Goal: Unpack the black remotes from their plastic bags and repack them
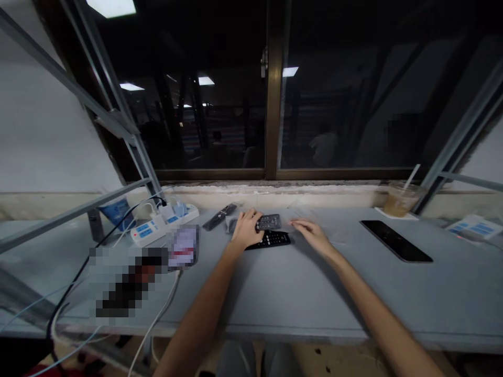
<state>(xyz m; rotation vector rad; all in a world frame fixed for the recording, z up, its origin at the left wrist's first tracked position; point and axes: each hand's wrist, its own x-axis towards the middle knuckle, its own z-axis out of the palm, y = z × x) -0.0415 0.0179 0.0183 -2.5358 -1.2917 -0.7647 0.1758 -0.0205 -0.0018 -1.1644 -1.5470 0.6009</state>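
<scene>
Near the middle of the worktop's far edge, the person's left hand (247, 228) curls around a grey remote (269, 222), whose far end juts out to the right. A black remote (278, 239) lies just on the near-edge side of it. The right hand (313, 233) is half closed, thumb and finger nearly meeting beside clear plastic (324, 222); whether they pinch it cannot be told. The step in hand seems to be handling the grey remote and plastic; the next move probably calls for a steady left hold and light right fingertips.
</scene>
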